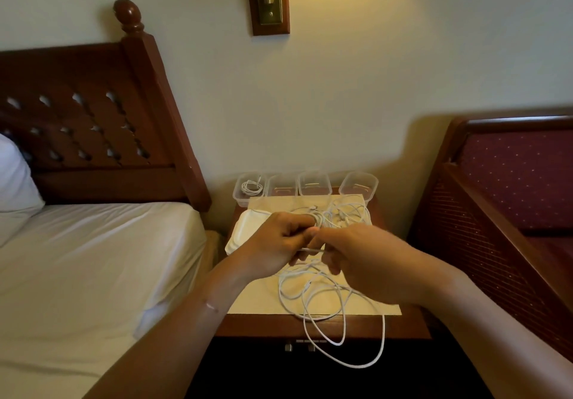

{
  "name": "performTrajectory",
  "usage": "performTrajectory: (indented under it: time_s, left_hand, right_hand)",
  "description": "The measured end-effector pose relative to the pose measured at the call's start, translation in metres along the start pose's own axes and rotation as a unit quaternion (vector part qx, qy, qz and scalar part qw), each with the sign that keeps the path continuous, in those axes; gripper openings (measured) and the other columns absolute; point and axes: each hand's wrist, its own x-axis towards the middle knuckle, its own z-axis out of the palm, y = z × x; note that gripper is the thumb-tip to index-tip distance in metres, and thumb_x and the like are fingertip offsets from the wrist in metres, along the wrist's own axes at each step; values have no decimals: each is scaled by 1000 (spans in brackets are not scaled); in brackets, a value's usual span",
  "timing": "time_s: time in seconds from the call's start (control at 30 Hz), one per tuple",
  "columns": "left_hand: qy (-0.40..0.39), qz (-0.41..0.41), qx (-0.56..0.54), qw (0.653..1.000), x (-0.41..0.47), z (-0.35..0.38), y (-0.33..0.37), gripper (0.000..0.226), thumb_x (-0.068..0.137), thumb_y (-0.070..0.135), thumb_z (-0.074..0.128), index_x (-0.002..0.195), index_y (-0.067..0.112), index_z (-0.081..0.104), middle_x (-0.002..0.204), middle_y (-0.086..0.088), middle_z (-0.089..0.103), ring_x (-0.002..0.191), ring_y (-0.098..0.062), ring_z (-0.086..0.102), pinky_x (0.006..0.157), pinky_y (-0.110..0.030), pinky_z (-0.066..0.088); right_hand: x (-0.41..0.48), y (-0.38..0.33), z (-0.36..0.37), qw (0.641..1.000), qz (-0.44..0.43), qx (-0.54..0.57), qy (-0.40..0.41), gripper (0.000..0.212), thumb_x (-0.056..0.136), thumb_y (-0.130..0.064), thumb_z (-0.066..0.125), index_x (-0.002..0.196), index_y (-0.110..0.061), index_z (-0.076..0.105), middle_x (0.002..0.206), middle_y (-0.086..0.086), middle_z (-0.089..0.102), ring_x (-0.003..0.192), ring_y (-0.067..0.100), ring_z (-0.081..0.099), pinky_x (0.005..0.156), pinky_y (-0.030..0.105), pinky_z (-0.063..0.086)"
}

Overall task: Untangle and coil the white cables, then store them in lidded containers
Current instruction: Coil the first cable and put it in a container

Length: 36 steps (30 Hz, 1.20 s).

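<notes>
Left hand [276, 243] grips wound coil of white cable [384, 333]; right hand [369, 262] pinches strand. Loose loops lie on desk [263, 325], hanging over front edge. Clear containers [358, 186] at back.

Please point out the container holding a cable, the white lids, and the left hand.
container holding a cable [242, 199]: head view, front wall
white lids [245, 228]: head view, top surface
left hand [273, 243]: head view, back of hand
</notes>
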Motion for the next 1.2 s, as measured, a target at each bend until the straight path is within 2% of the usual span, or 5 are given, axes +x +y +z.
performTrajectory:
  time_s: [0.3, 0.53, 0.7, 0.87, 1.2]
  left_hand:
    - [-31, -42, -266, 963, -22, 13, 0, 46, 111, 27, 38, 110, -8, 67, 62, -9, 41, 52, -21, 29, 54, -38, 25]
    - [-95, -22, -416, 904, -32, 21, 25, 38, 107, 28, 42, 99, -1, 64, 61, 0, 28, 48, -8, 24, 47, -23, 26]
    - [-69, -20, -486, 871, -29, 25, 44, 34, 104, 33, 46, 84, 9, 59, 57, 7, 20, 45, -7, 16, 43, -20, 24]
    - [9, -54, -490, 870, -23, 30, 61, 34, 102, 33, 46, 73, 15, 51, 55, 8, 19, 44, -7, 16, 40, -21, 25]
    - [175, -139, -452, 863, -10, 42, 70, 47, 101, 32, 45, 63, 7, 55, 49, 1, 22, 38, -15, 28, 39, -25, 36]
  right_hand:
    - [11, 32, 8, 930, -149, -68, 330, 12, 96, -20, 71, 103, -27, 78, 95, -11, 70, 75, 16, 69, 57, 37, 57]
    - [14, 51, 17, 888, -215, 201, 354, 18, 98, -2, 64, 109, -5, 78, 101, 5, 71, 92, 21, 73, 76, 40, 61]
    - [1, 31, 28, 840, -167, 404, 320, 22, 101, -3, 52, 110, -1, 72, 77, -20, 70, 64, -6, 64, 62, 6, 46]
    - [-6, 12, 49, 778, -86, 519, 343, 36, 108, -24, 42, 101, -25, 78, 60, -6, 43, 50, 17, 30, 46, 30, 24]
    - [-1, 6, 44, 856, -19, 325, 402, 20, 102, -28, 57, 100, -21, 76, 77, -9, 68, 69, 13, 63, 59, 23, 49]
